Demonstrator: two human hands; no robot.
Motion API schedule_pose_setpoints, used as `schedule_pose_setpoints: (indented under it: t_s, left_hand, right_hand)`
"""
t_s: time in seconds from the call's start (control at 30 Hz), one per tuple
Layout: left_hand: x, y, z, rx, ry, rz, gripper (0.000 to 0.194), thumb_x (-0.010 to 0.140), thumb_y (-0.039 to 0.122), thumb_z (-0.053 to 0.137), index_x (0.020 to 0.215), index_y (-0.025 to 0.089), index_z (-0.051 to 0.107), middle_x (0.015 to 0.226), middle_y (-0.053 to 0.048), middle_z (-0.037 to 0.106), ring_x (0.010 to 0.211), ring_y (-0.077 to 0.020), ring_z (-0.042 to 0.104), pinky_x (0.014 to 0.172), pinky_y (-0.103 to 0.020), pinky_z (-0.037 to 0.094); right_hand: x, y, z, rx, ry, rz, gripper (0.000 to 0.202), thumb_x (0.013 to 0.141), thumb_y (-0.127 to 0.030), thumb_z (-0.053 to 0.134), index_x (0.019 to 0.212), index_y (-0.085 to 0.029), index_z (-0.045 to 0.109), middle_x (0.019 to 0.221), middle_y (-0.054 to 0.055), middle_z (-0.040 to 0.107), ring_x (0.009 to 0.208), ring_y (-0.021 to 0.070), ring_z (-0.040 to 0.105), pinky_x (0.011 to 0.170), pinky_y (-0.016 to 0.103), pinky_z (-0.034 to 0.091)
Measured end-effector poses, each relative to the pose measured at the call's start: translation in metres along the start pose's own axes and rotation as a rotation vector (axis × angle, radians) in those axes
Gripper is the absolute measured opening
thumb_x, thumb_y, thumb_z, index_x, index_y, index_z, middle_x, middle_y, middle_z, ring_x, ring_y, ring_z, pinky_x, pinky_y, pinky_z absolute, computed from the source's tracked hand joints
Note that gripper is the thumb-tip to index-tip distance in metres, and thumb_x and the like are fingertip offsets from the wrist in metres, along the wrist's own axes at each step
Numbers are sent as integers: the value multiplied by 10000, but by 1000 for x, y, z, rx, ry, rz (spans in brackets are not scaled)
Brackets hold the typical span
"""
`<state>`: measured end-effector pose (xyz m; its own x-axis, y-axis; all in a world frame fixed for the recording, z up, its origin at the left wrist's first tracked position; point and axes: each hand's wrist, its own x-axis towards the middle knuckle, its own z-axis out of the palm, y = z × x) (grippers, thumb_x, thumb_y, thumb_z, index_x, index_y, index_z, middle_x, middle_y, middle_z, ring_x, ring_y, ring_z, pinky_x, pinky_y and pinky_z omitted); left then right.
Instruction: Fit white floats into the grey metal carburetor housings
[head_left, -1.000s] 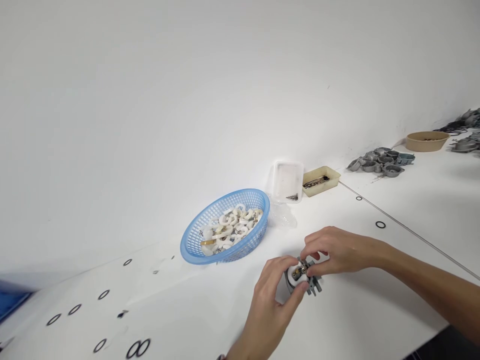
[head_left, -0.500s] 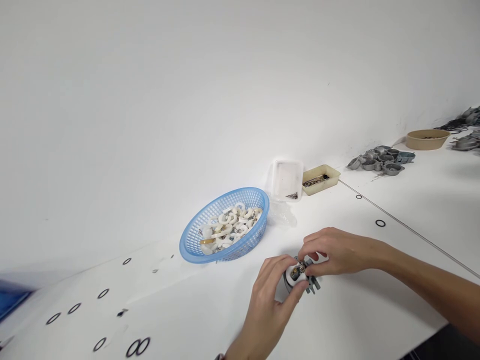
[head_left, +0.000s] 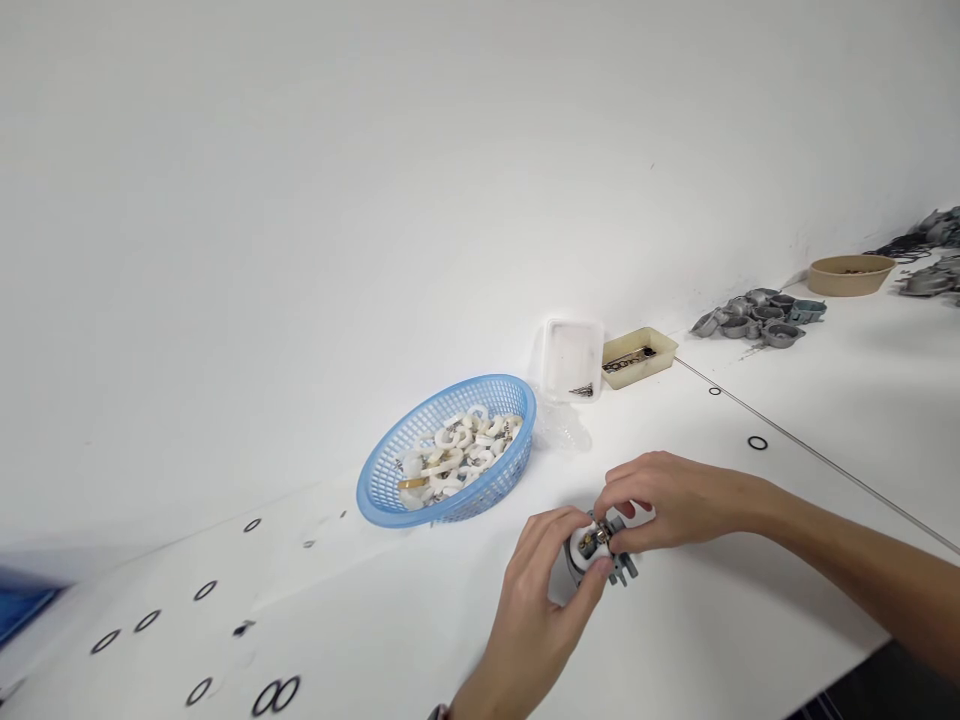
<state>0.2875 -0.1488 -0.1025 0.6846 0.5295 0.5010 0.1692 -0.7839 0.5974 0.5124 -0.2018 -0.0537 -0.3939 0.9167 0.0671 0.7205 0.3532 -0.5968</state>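
Note:
On the white table both hands meet over a small grey metal housing [head_left: 619, 566] with a white round insert [head_left: 586, 547] in it. My left hand [head_left: 541, 604] cups the housing from the near side, thumb and fingers around it. My right hand [head_left: 671, 497] comes in from the right and pinches a small brass piece at the top of the insert. A blue plastic basket [head_left: 390, 496] with several white ceramic pieces and brass bits stands just behind and to the left of the hands.
A clear plastic tub [head_left: 573, 357] and a beige tray [head_left: 638, 357] with small screws sit by the wall. Grey metal housings [head_left: 759, 315] lie further right, beyond them a tan bowl [head_left: 850, 274]. Black rubber O-rings [head_left: 274, 694] are scattered at the left, one ring [head_left: 757, 442] at the right.
The hands have stayed on the housing, with only slight shifts of the fingers. The whole view has drifted a little.

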Motion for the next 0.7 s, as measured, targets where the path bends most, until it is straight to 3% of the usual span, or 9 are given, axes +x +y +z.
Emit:
schedule_pose_setpoints:
  t_s: [0.23, 0.43, 0.7]
  left_hand:
    - [-2, -2, 0, 0, -19, -8, 232, 956, 229, 608, 1184, 257, 580, 1138, -67, 655, 1065, -237, 614, 878, -371, 540]
    - [0, -2, 0, 2, -11, 6, 245, 951, 220, 594, 1192, 260, 572, 1125, -56, 657, 1043, -224, 617, 862, -356, 544]
    - [1, 0, -1, 2, 21, 18, 239, 945, 233, 594, 1181, 266, 576, 1118, -57, 658, 1022, -228, 633, 842, -352, 553]
  right_hand:
    - [-1, 2, 1, -4, -6, 9, 112, 871, -334, 709, 940, -246, 704, 789, -50, 564, 661, 101, 508, 653, 255, 346]
    - [0, 1, 3, 30, -11, 0, 260, 829, -471, 750, 887, -233, 663, 805, -49, 557, 671, 101, 503, 625, 245, 338]
    - [1, 2, 7, 43, 54, -14, 227, 831, -404, 749, 971, -241, 675, 863, -33, 580, 744, 122, 545, 646, 254, 365]
